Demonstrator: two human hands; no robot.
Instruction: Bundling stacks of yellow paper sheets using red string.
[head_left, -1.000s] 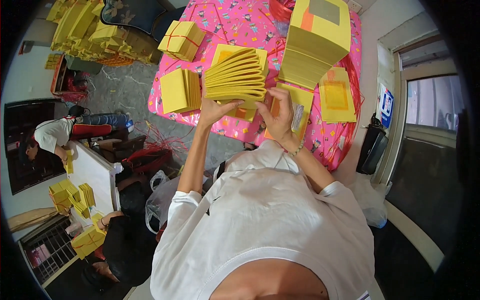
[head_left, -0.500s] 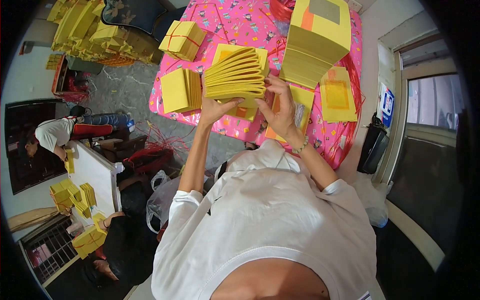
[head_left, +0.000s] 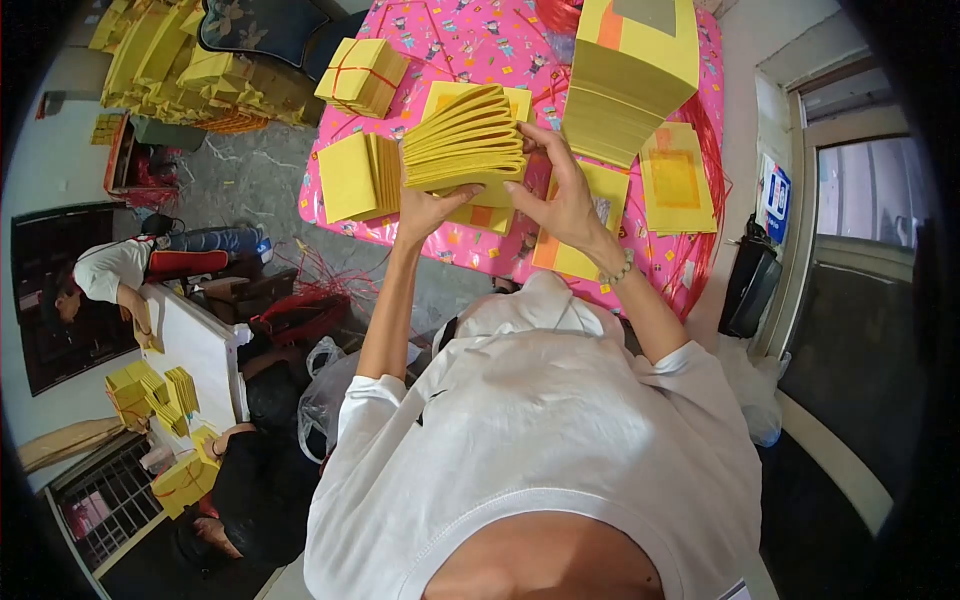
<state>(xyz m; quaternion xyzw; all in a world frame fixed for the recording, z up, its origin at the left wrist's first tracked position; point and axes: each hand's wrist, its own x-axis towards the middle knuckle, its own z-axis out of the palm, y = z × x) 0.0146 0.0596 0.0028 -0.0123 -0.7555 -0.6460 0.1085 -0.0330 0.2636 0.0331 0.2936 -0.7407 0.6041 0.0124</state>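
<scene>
The sheaf of folded yellow paper is held over the pink tablecloth, its left end clamped by the left hand; at its folded right edge, the right hand's thumb and forefinger are spread apart. Probably light and floppy — best gripped across its full thickness, lest folds slip.

A: What moved?
B: Right hand. Slid up the side of the fanned folded-paper stack; fingers were bent and lower, now straighter and higher on its right edge.
A: Stack?
B: Shifted slightly forward, left hand with it.
A: Elsewhere?
B: White-shirted co-worker's hand moved farther over the white worktop.
</scene>
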